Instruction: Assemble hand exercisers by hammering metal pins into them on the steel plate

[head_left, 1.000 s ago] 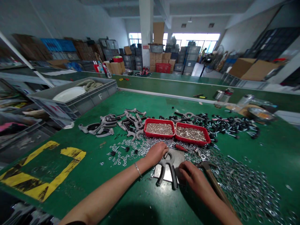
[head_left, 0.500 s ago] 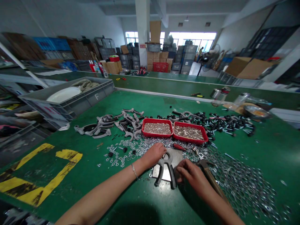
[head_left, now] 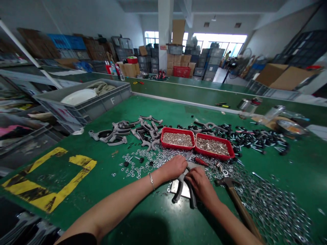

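On a metal plate [head_left: 174,186] at the front middle of the green table lies a grey clamp [head_left: 179,188] with black-lined handles pointing toward me. My left hand [head_left: 176,166] is closed at the top left of the clamp, its fingertips pressed on the jaw end. Bent over the clamp's right side is my right hand [head_left: 200,182], fingers drawn together near the pivot; whether it pinches a small part is hidden. A hammer [head_left: 236,199] with a wooden handle lies just right of my right hand.
Two red trays [head_left: 177,147] [head_left: 214,156] of small metal pins stand behind the plate. Metal rings [head_left: 270,204] spread across the right, nuts at centre left. Clamp parts [head_left: 117,131] lie back left, black-headed bolts [head_left: 255,137] back right. A grey crate [head_left: 102,102] stands far left.
My right hand has moved left and up, from beside the handles onto the clamp. My left hand stays at the jaw end. The whole view has shifted slightly.
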`<state>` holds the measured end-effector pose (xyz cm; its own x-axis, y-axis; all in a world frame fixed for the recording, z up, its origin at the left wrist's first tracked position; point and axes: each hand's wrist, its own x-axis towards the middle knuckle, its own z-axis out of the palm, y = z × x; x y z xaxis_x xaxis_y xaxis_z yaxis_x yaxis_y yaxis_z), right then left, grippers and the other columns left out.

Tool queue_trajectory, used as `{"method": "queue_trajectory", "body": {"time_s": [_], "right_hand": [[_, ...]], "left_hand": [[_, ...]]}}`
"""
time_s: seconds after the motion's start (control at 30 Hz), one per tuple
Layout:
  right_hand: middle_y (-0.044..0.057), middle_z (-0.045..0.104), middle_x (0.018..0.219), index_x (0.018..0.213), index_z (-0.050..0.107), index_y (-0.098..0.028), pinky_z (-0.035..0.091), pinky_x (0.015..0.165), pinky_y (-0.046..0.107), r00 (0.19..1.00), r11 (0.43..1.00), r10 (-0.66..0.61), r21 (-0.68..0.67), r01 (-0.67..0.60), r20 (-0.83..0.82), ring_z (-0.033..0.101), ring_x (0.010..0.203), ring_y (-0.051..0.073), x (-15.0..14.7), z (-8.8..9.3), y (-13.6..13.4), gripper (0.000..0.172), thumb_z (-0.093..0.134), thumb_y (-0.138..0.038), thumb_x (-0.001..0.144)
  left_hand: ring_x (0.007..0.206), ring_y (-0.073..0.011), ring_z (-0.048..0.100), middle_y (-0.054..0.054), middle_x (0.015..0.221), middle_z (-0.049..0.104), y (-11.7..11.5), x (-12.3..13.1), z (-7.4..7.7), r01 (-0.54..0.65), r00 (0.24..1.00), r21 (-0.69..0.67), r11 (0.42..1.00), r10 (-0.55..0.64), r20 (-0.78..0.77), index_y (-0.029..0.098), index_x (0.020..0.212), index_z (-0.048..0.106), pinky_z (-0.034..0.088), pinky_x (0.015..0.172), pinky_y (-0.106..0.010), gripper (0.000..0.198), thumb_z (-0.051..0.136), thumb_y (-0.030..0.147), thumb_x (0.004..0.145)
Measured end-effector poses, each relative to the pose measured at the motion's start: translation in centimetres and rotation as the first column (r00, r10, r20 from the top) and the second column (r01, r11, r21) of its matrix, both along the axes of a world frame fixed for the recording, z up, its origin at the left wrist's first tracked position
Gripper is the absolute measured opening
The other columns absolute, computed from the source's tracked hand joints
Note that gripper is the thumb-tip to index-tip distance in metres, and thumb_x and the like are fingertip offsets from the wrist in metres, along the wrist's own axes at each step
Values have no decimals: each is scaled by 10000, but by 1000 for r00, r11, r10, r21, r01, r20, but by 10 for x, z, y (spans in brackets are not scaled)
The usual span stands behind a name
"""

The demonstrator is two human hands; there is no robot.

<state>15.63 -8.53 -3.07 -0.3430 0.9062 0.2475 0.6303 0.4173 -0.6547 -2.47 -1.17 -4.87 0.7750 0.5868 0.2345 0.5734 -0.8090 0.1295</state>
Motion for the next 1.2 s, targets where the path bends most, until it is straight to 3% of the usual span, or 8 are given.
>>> {"method": "queue_trajectory", "body": {"time_s": [0.27,0.5,0.63,0.77,0.97,1.07,1.2], "right_hand": [[89,581,914,908,630,-196,474,808,395,975,987,-19,163,-18,223,526,900,243,-7,-12,-6,215,438,-244,989],[77,610,936,993,624,-200,499,746,353,927,969,113,168,-183,357,526,883,231,1,-6,-14,172,453,-185,980],[85,621,975,1068,604,-193,511,766,351,920,959,144,177,-220,365,534,900,228,7,-6,-19,174,453,-180,982],[100,630,1038,1121,584,-193,516,813,371,923,950,147,210,-232,355,542,937,230,11,-9,-22,198,451,-166,978],[118,649,988,1067,630,-184,529,734,354,914,948,145,211,-238,380,555,905,254,5,-4,-25,216,480,-105,932],[121,646,945,1006,641,-183,527,705,357,926,960,112,200,-195,362,552,880,266,1,-3,-25,216,471,-81,919],[108,643,938,977,635,-209,517,775,393,959,979,43,179,-96,279,559,883,264,2,-6,-24,206,457,-115,934]], "left_hand": [[956,-207,562,-70,952,610,-3,-4,-6,-57,988,-142,988,75,132,153,979,615,455,881,-330,190,452,250,991],[958,-190,572,-59,961,618,-7,-7,-8,-55,975,-226,973,101,196,161,988,630,455,898,-322,188,461,243,992],[958,-208,567,-66,926,616,-10,-6,-5,-65,971,-249,966,119,207,151,925,634,451,913,-350,175,483,223,976],[980,-197,561,-64,975,617,-15,-10,2,-109,947,-295,949,189,258,159,994,622,452,917,-338,169,461,210,981],[951,-177,578,-46,961,629,-28,-10,6,-158,914,-376,913,279,295,170,966,632,463,885,-304,175,461,206,979],[931,-187,580,-50,917,632,-31,-4,7,-171,909,-398,901,300,288,161,913,647,463,870,-307,185,477,207,970],[925,-195,589,-57,917,643,-29,2,12,-200,895,-429,881,342,286,160,916,660,469,857,-315,183,482,182,953]]}}
